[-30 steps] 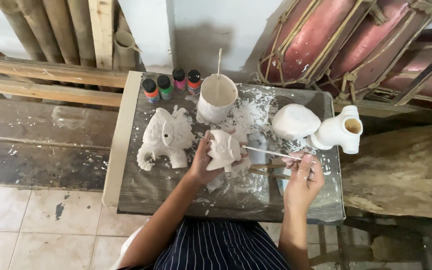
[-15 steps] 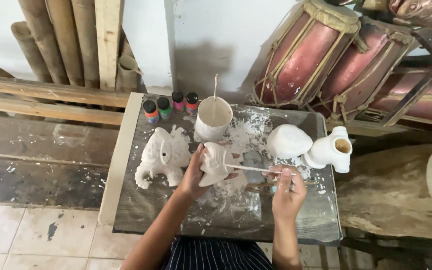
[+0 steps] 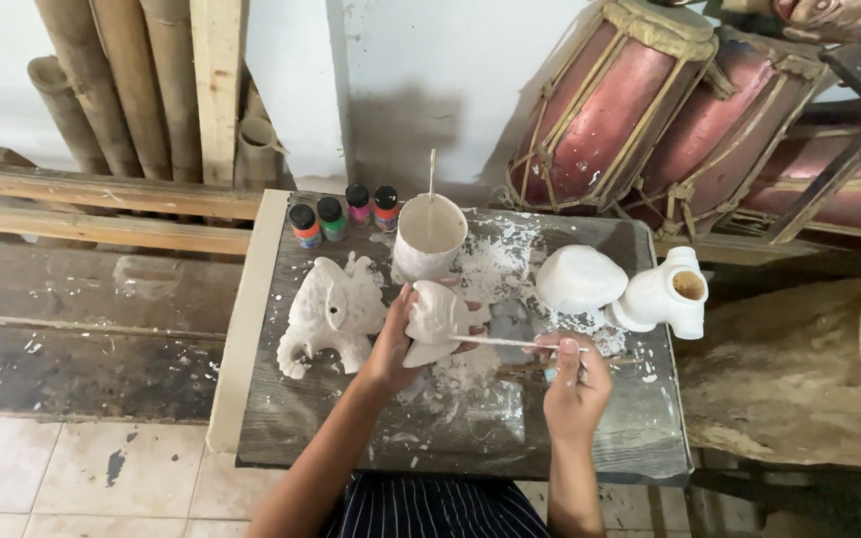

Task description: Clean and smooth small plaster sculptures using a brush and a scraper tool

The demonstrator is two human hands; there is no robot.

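The left hand (image 3: 391,349) is gripping a small white figurine (image 3: 437,321), fingers clamped round its left side, and is holding it just above the middle of the paint-spattered table (image 3: 351,438), in front of the white cup (image 3: 429,237). The right hand (image 3: 572,384) is pinching a thin brush (image 3: 495,342) between closed fingers. The brush is lying nearly level, its long axis running left toward the figurine, its tip touching the figurine's right side.

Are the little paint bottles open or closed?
Closed. All four little paint bottles stand upright in a row at the table's back edge, each with a dark cap on.
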